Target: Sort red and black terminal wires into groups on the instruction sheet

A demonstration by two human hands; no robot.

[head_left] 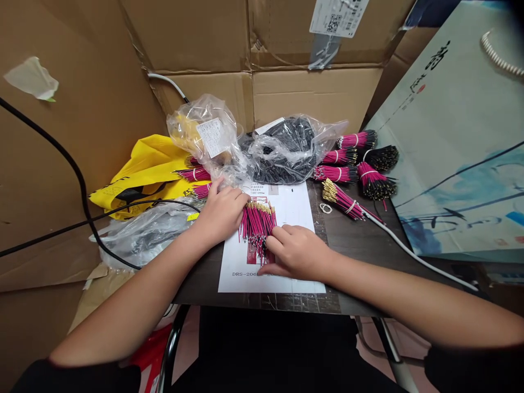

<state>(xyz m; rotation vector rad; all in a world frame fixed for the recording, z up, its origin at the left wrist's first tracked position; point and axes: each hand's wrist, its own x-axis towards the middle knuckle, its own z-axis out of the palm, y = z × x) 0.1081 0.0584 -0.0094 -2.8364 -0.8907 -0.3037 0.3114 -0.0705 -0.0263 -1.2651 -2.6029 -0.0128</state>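
The printed sheet (pixel 229 273) is backed by a cardboard wall (pixel 188 38), on which a label (pixel 339 16) is stuck. Well to the right of the sheet, a large pale paper bag (pixel 454 136) is leaned at a slant. Beneath the sheet, a dark tabletop (pixel 344 229) is shown. To its left, a yellow bag (pixel 143 158) is heaped, with a crumpled clear bag (pixel 139 229) lying nearer. Just behind the sheet, a plastic bag of black pieces (pixel 282 150) is seen beside a clear bag with yellow contents (pixel 208 131).

Over the middle of the sheet, a mass of pink-and-black wires (pixel 257 224) is fanned out, gold ends away from the wearer. Its left side is met by the bent fingers of the left hand (pixel 223 210) — whether anything is pinched there cannot be told. Its right side is touched by the curled fingers of the right hand (pixel 297 251), the thumb held apart below; a firm grip cannot be made out.

Right of the sheet, banded wire bundles (pixel 335 174) are grouped — near them, small pale rings (pixel 326 208) are laid.
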